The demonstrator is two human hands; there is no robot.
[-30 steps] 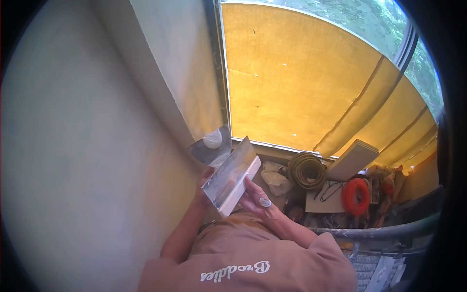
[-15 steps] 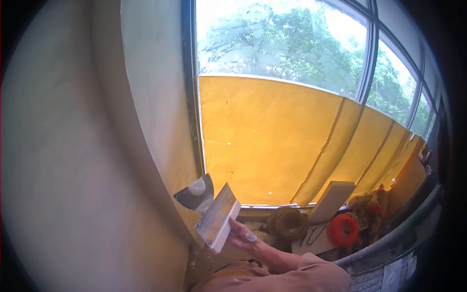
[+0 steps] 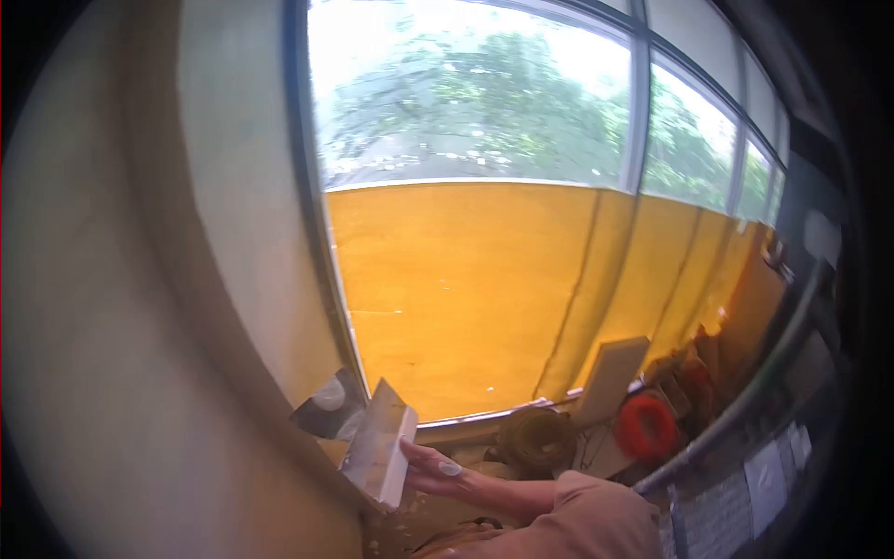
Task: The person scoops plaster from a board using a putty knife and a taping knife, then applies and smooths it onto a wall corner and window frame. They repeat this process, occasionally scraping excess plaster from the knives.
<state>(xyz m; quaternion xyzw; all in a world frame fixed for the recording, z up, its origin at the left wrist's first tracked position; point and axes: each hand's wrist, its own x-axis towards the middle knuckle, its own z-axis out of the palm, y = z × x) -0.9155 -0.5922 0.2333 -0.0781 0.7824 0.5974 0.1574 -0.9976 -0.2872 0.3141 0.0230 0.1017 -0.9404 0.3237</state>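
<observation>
My right hand (image 3: 433, 469), with a whitish smear on it, reaches in from the lower right. Its fingers are closed on the white back edge of a wide flat scraper (image 3: 377, 438), whose metal blade is tilted up. Just left of the scraper is a putty knife (image 3: 328, 407) with a fan-shaped metal blade and a pale patch on it. The scraper hides the putty knife's handle, so I cannot see what holds it. Both tools are near the bottom corner of the pale wall (image 3: 247, 270) and the window frame. My left hand does not show.
Orange sheeting (image 3: 466, 289) covers the lower window (image 3: 484, 102). Along the sill stand a brownish roll (image 3: 535, 438), an upright pale board (image 3: 610, 377) and a red ring-shaped roll (image 3: 646, 428). A dark rail-like bar (image 3: 717, 443) curves along the right.
The view has shifted, so the window and sill items sit further left and mostly lower. My right hand and both tools also appear lower left, and the grip looks the same.
</observation>
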